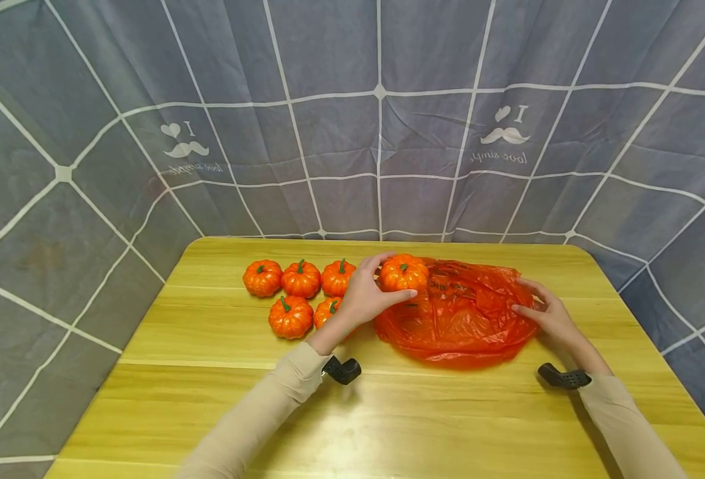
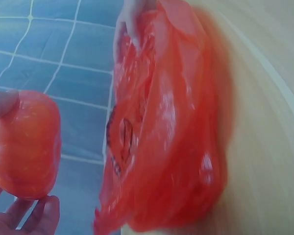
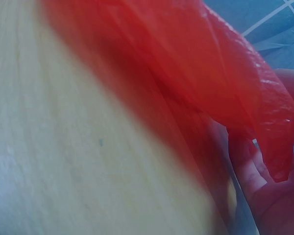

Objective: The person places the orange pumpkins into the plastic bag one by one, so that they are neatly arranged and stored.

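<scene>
- Your left hand (image 1: 361, 296) is holding a pumpkin (image 1: 404, 271), fingers and thumb curling round it, by the far left part of the red bag (image 1: 466, 322).
- Your right hand (image 1: 553, 322) is pinching the bag's right edge between fingers and thumb.
- You are risking a snag: the thin plastic is lying slack and crumpled, so a fold could be catching on the pumpkin.
- You are risking a drop, since that rounded, shiny skin could be slipping from your left fingers.
- You are risking a tear if your right fingers are pulling hard.
- You are having one bag, one held pumpkin and five bench pumpkins (image 1: 290, 317) showing, three far and two near, on the left of the bench (image 1: 448, 426); your left arm is partly covering one, possibly hiding more.
</scene>
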Available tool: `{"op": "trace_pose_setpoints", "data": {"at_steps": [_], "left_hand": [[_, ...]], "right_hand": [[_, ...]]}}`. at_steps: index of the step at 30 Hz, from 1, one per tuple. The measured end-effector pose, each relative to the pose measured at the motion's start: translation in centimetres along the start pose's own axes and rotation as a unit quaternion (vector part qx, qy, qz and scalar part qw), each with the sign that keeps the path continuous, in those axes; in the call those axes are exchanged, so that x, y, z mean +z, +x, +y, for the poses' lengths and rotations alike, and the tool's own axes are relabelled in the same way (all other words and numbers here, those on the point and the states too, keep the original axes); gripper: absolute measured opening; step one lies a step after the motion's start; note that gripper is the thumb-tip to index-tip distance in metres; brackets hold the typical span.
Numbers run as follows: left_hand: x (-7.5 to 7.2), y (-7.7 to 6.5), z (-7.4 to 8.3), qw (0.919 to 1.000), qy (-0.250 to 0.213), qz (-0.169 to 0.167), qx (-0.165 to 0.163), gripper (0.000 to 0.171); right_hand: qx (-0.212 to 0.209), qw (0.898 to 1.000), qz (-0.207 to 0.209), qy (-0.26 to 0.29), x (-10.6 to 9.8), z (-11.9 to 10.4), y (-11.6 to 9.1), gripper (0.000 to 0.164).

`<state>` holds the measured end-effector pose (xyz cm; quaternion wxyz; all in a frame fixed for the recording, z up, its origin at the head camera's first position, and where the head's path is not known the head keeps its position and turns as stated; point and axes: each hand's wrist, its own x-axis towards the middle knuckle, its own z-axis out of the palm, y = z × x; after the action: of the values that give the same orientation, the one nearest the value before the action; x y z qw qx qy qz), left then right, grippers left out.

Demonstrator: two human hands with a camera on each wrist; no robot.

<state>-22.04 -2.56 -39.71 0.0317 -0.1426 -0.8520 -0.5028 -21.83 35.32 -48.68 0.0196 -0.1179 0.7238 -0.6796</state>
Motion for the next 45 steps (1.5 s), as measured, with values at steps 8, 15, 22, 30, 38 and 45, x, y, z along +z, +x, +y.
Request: {"op": "trace_pose_setpoints", "data": {"at_steps": [8,15,22,30,38,45], "left_hand": [[2.7,0.8,1.3,0.9999,-0.006,-0.009,-0.002,0.076],[4.9,1.7,2.7,0.9997,-0.005,-0.021,-0.007,0.078],[7.3,2.6,3.8,0.9994,-0.002,-0.028,-0.022,0.079],[9.5,3.3,4.3,0.9982,-0.020,-0.016,-0.054,0.079],[11.6,4.1,4.0,0.9977,-0.020,-0.005,-0.064,0.076],[13.4,4.5,4.3,0.9969,-0.026,-0.007,-0.074,0.076]], "right_hand": [[0.003,1.000,-0.007,-0.023,0.0,-0.1,0.0,0.055],[0.006,1.000,-0.002,0.013,-0.1,0.0,-0.3,0.055],[0.014,1.000,0.002,0.008,-0.1,0.0,-0.2,0.056],[0.018,1.000,-0.002,0.010,0.2,0.0,0.0,0.056],[0.021,1.000,-0.006,0.005,0.3,0.1,0.1,0.055],[0.018,1.000,-0.003,0.018,0.2,0.2,0.2,0.055]]}}
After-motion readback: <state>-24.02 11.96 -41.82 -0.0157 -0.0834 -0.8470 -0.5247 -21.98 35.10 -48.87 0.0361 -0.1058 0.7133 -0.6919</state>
